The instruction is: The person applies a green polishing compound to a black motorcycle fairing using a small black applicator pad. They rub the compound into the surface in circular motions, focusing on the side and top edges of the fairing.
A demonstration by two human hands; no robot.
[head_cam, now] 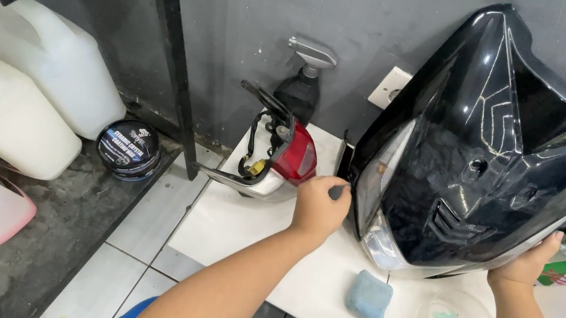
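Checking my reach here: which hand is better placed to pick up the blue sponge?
Probably the left hand. It grips the black panel at its left edge, just above the blue sponge. The right hand is farther off, supporting the panel.

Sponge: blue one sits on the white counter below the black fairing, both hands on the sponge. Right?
Not quite. The head view shows the blue sponge untouched on the white counter. The left hand and right hand both hold the black fairing.
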